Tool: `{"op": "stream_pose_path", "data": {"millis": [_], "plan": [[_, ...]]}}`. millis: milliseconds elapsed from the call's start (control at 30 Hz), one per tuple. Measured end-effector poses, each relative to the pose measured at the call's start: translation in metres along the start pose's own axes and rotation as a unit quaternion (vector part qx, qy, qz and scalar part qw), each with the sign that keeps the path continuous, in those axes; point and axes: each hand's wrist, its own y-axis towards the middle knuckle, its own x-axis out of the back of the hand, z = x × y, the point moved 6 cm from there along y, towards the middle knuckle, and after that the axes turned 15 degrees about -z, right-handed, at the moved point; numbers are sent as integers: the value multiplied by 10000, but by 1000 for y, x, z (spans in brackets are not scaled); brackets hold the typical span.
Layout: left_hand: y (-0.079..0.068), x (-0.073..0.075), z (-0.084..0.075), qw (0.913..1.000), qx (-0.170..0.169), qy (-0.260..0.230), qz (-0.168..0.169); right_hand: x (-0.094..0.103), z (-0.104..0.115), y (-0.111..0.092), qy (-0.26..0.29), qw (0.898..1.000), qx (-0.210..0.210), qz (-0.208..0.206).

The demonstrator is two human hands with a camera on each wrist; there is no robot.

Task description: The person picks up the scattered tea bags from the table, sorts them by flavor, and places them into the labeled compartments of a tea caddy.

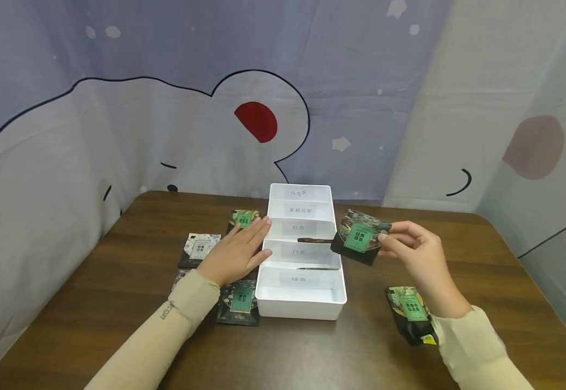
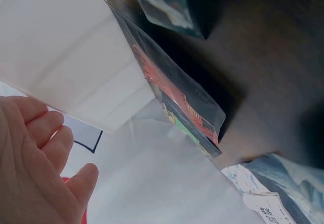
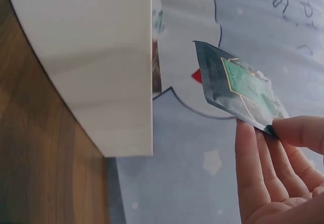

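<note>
My right hand (image 1: pixel 416 252) pinches a dark square tea sachet with a green label (image 1: pixel 359 236) between thumb and fingers. It holds the sachet up beside the right wall of a long white divided box (image 1: pixel 299 310). The same sachet (image 3: pixel 238 87) shows tilted in the right wrist view. My left hand (image 1: pixel 236 253) has its fingers extended at the box's left rim, holding nothing. Thin edges of a reddish-brown sachet (image 1: pixel 314 240) and a green sachet (image 1: pixel 318 268) show inside separate compartments. Paper labels with Chinese writing mark the dividers.
Left of the box lie a white-labelled sachet (image 1: pixel 201 249), a green-labelled one (image 1: pixel 240 303) and another farther back (image 1: pixel 245 218). Partly under my left sleeve is one more sachet (image 1: pixel 179 277). A yellow-green sachet (image 1: pixel 411 311) lies near my right wrist. A patterned curtain (image 1: pixel 190 135) hangs behind the table.
</note>
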Motion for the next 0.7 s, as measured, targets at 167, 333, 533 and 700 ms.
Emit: {"op": "stream_pose_path", "data": {"millis": [167,333,533,700], "plan": [[0,-1,1,10000,-3,-14,-3,-9,7,-11,111,9994,175,267],[0,0,1,10000,-8,-28,-8,-21,11,-22,167,9978,371,520],[-1,0,1,10000,-53,21,-29,-36,11,-31,241,9944,629,819],[-1,0,-1,10000,-41,-5,-3,-44,6,-37,218,9914,725,1066]]}}
